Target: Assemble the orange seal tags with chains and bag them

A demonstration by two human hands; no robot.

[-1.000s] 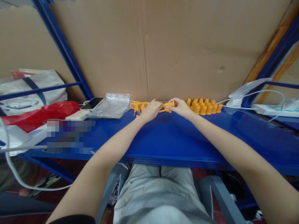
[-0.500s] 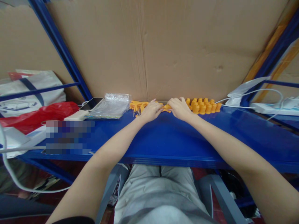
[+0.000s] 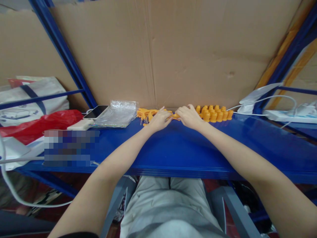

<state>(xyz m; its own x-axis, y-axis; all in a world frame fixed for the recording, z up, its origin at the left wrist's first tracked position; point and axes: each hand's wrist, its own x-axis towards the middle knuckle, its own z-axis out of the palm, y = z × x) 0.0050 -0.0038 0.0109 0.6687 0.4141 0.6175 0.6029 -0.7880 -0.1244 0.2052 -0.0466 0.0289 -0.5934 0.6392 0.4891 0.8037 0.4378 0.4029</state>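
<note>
A glossy blue tabletop (image 3: 178, 148) runs left to right across the view, framed by blue metal uprights and backed by a wall of brown cardboard (image 3: 173, 49). At the far edge, against the cardboard, both hands meet over a small orange plastic piece (image 3: 175, 115). The left hand (image 3: 159, 118) and the right hand (image 3: 188, 115) each have fingers curled down onto it, pinching it between them; it is mostly covered, so only a sliver shows in the gap, with its long axis lying left to right along the back edge. Which way its ends point cannot be told. Just left of the left hand lies a loose pile of orange pieces with small chains (image 3: 146, 114). Just right of the right hand stands a tight row of orange figures (image 3: 215, 113), upright. Farther left are a clear plastic bag (image 3: 116, 113), a phone (image 3: 96, 111), and a red bag (image 3: 42, 122). At the right end, white cables (image 3: 262, 99) trail to a white power strip (image 3: 287, 115).
</note>
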